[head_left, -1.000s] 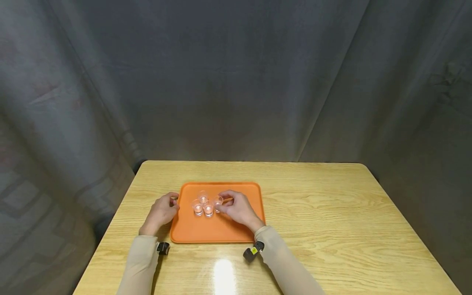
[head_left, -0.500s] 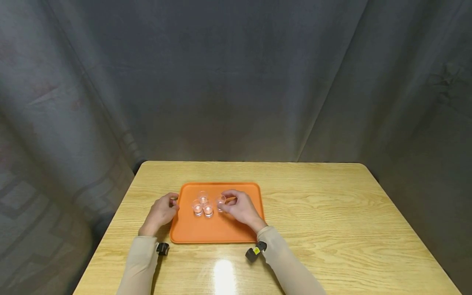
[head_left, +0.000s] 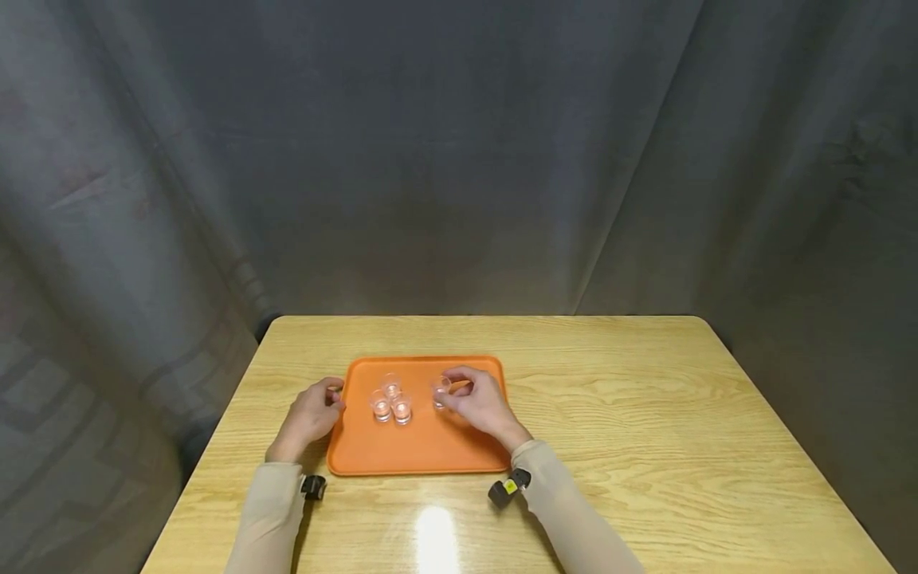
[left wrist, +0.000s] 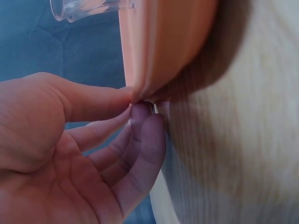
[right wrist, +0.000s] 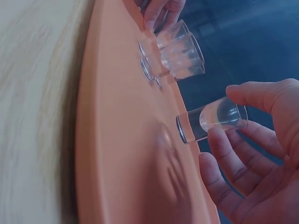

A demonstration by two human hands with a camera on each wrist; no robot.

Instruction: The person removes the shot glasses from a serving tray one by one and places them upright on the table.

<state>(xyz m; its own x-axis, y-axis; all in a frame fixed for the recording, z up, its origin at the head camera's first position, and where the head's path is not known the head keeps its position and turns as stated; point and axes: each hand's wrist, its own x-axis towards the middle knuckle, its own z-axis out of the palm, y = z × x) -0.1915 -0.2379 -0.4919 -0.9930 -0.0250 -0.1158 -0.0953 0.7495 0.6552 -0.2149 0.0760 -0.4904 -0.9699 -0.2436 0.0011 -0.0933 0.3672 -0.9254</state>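
An orange tray (head_left: 423, 446) lies on the wooden table (head_left: 645, 430). Three small clear glasses (head_left: 390, 400) stand clustered on its left half. My right hand (head_left: 479, 402) pinches a fourth small glass (head_left: 440, 391) by its rim, held just above the tray, right of the cluster. In the right wrist view that glass (right wrist: 210, 120) hangs a little off the tray (right wrist: 121, 154) between thumb and fingers, with the cluster (right wrist: 175, 51) beyond. My left hand (head_left: 313, 413) pinches the tray's left edge; the left wrist view shows thumb and fingers (left wrist: 140, 116) on the rim (left wrist: 140, 56).
A dark grey curtain (head_left: 459, 159) hangs behind and beside the table. The table's left edge lies close to my left arm. A glare spot (head_left: 436, 534) shines on the wood near the front edge.
My right hand has drawn one glass away from the other three and lifted it rightward over the tray. The left hand has stayed on the tray's edge.
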